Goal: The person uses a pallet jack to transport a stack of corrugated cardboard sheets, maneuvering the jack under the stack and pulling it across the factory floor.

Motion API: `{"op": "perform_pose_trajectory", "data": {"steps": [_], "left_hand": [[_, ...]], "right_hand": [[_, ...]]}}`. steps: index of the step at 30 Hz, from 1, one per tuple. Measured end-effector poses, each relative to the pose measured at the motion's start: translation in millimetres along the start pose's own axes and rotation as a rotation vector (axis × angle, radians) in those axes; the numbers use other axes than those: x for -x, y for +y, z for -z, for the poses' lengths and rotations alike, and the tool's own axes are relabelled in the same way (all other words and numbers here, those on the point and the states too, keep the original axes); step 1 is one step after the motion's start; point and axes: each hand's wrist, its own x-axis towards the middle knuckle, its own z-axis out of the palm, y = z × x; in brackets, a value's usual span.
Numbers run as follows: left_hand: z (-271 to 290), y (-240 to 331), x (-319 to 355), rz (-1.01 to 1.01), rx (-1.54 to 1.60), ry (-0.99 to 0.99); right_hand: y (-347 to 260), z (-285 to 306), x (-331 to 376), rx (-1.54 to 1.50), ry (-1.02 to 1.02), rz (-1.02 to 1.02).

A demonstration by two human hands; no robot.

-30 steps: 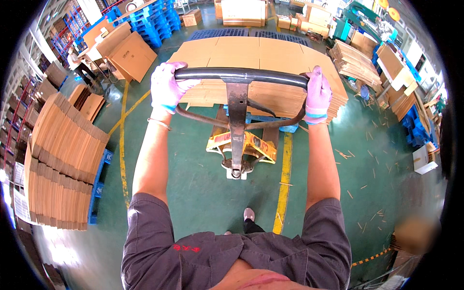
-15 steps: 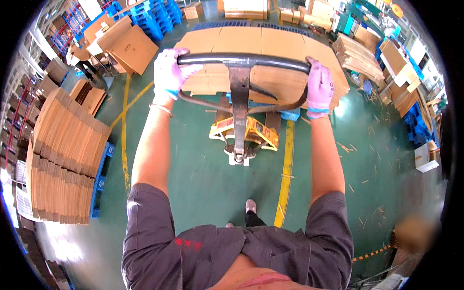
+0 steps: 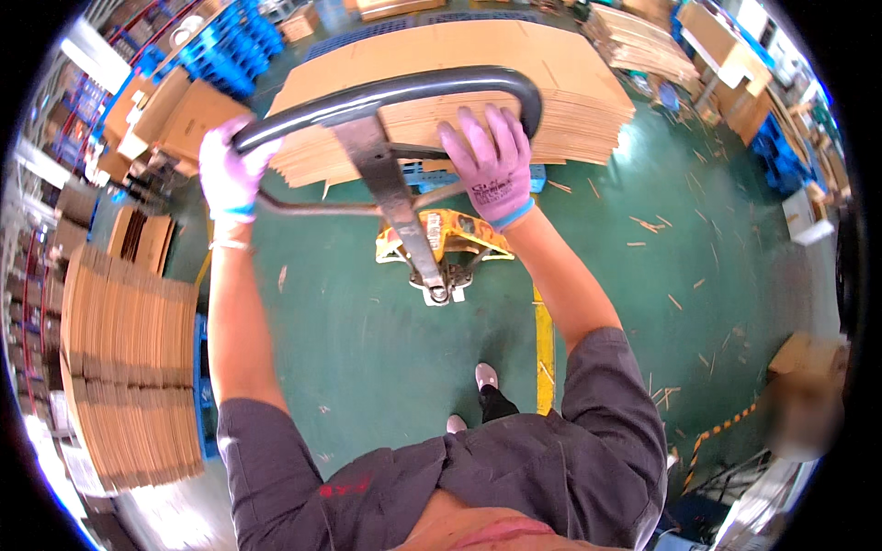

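One hand, the left hand [image 3: 231, 174], is curled around the left end of the long black handle [image 3: 367, 97]. The right hand [image 3: 496, 174] is loose, with its fingers [image 3: 480, 141] straight and spread near the handle's bent right end; I cannot tell if they touch it. Both hands wear pink gloves with blue cuffs. The handle is out in front of the chest, and its left end looks lower. A dark post [image 3: 393, 197] slants from it down to the yellow base [image 3: 446, 234]. Just past the base, a big stack of cardboard [image 3: 432, 57] sits on a blue pallet [image 3: 418, 174]. Another tall stack [image 3: 133, 367] stands off to the left. Little scraps [image 3: 648, 223] lie on the green floor [image 3: 349, 340] to the right.
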Motion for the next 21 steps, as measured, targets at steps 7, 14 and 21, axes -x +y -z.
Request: {"op": "perform_pose_trajectory", "data": {"steps": [7,14,21], "left_hand": [[-23.8,-44.4,0.2,-0.015,0.191,0.097],[-43.5,-46.3,-10.6,-0.082,0.052,0.106],[-52.0,-47.1,-15.8,-0.081,0.027,0.134]], "right_hand": [[31.0,15.3,-64.8,0.073,0.022,0.137],[45.6,15.7,-98.9,0.196,-0.277,0.224],[44.3,-8.6,-153.7,0.101,-0.882,0.251]]}}
